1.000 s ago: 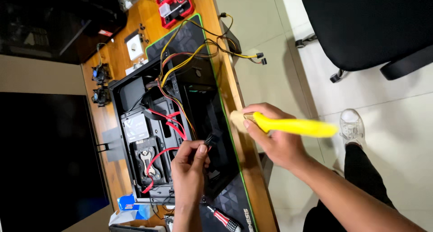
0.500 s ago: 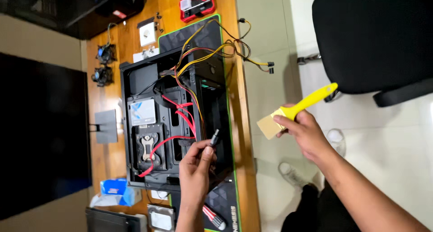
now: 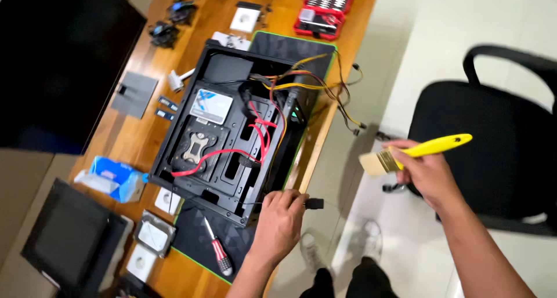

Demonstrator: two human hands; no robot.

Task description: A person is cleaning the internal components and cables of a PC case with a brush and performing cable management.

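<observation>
Right hand (image 3: 426, 173), yellow-handled bristle brush (image 3: 415, 153), now farther out.

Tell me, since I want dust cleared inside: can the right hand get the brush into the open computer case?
Probably yes: the computer case lies open-side up, and the right hand holds the brush free beside the desk.

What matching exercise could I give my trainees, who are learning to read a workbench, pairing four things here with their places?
Things:
1. brush
2. screwdriver
3. bit set
4. black plug

Places:
A. far end of the desk
B. in the left hand
C. on the mat, near the case
D. in the right hand, off the desk

Pairs: 1-D, 2-C, 3-A, 4-B
</observation>
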